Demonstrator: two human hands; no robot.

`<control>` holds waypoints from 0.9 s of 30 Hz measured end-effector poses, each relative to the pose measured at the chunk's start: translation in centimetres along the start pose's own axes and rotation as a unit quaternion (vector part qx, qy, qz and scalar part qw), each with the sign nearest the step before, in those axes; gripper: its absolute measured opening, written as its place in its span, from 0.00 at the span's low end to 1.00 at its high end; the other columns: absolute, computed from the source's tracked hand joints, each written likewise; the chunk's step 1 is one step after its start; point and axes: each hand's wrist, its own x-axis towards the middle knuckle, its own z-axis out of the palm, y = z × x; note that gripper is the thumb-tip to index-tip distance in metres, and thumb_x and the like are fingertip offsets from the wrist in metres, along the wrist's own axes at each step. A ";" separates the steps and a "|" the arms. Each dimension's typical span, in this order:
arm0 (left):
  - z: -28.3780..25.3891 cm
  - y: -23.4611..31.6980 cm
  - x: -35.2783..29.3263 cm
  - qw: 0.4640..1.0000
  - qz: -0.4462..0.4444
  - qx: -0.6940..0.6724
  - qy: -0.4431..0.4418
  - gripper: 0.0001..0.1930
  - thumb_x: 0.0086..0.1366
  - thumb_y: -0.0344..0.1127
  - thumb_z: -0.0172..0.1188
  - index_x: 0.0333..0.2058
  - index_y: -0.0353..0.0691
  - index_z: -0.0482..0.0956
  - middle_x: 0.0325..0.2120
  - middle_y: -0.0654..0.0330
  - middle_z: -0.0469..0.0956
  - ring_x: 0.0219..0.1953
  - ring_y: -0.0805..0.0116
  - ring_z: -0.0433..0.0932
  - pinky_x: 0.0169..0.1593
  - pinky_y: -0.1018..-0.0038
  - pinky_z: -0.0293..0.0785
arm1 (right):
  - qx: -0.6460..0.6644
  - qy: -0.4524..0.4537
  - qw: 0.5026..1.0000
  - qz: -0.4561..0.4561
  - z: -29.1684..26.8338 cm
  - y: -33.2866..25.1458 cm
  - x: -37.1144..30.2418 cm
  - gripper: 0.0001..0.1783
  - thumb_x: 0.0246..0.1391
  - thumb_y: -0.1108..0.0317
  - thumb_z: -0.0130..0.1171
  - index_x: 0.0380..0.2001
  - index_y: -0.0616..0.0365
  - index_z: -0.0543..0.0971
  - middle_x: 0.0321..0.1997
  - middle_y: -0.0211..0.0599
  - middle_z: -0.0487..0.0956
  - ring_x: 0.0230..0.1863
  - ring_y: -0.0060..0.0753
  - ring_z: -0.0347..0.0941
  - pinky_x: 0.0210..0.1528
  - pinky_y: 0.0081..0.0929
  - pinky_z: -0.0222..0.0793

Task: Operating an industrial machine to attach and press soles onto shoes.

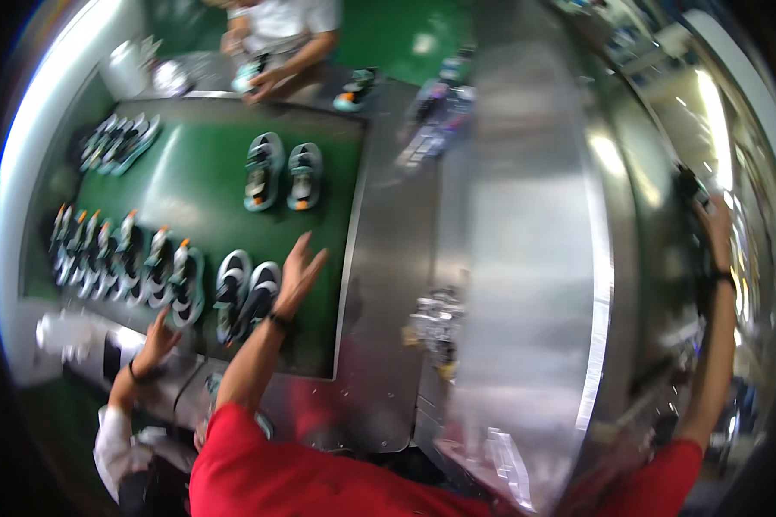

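Observation:
My left hand (pixel 300 276) is open above the green surface (pixel 207 228), its fingers spread and nothing held. Just to its left sits a pair of dark-and-white sneakers, the closer one (pixel 263 293) beside my wrist and the other sneaker (pixel 232 289) past it. Farther off stand two more sneakers with pale teal soles, a left one (pixel 264 172) and a right one (pixel 303 177). My right hand (pixel 714 226) reaches far out to the right, close to a small dark object (pixel 688 183). Motion blur hides whether its fingers grip that object.
Several sneakers (pixel 181 280) line the green surface's left side, with another cluster (pixel 121 142) behind. A co-worker's hand (pixel 157 340) reaches in at left. Across the table a person holds a shoe (pixel 248 76). A metal ledge (pixel 535 224) rises between my arms; crumpled clear plastic (pixel 440 323) lies beside it.

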 end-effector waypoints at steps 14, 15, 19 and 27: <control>11.7 19.5 -28.1 0.740 -0.197 -0.237 -0.599 0.26 0.68 0.41 0.57 0.58 0.29 0.67 0.53 0.49 0.74 0.56 0.61 0.73 0.61 0.68 0.67 | 0.408 0.277 0.863 0.112 -14.2 -9.2 -32.0 0.19 0.51 0.67 0.63 0.48 0.58 0.81 0.38 0.39 0.82 0.38 0.25 0.79 0.35 0.29 0.76; 12.8 21.8 -28.5 0.717 -0.170 -0.225 -0.637 0.29 0.69 0.46 0.55 0.60 0.28 0.65 0.55 0.45 0.72 0.58 0.56 0.71 0.63 0.65 0.66 | 0.398 0.308 0.857 0.110 -15.0 -8.5 -35.5 0.19 0.53 0.67 0.61 0.49 0.59 0.79 0.39 0.38 0.82 0.36 0.26 0.79 0.37 0.27 0.76; 19.8 29.3 -31.5 0.534 -0.149 -0.365 -0.748 0.43 0.65 0.65 0.47 0.66 0.37 0.53 0.63 0.42 0.60 0.65 0.45 0.61 0.67 0.51 0.55 | 0.524 0.380 0.762 0.013 -16.6 -7.0 -49.3 0.15 0.57 0.71 0.52 0.46 0.65 0.79 0.41 0.37 0.81 0.40 0.24 0.77 0.42 0.21 0.73; 24.4 34.1 -51.3 0.428 -0.221 -0.296 -0.825 0.41 0.64 0.61 0.52 0.65 0.34 0.57 0.59 0.47 0.68 0.59 0.54 0.70 0.64 0.61 0.62 | 0.494 0.386 0.765 0.147 -11.4 -7.1 -78.2 0.20 0.56 0.67 0.54 0.51 0.64 0.76 0.41 0.35 0.80 0.43 0.25 0.76 0.46 0.22 0.72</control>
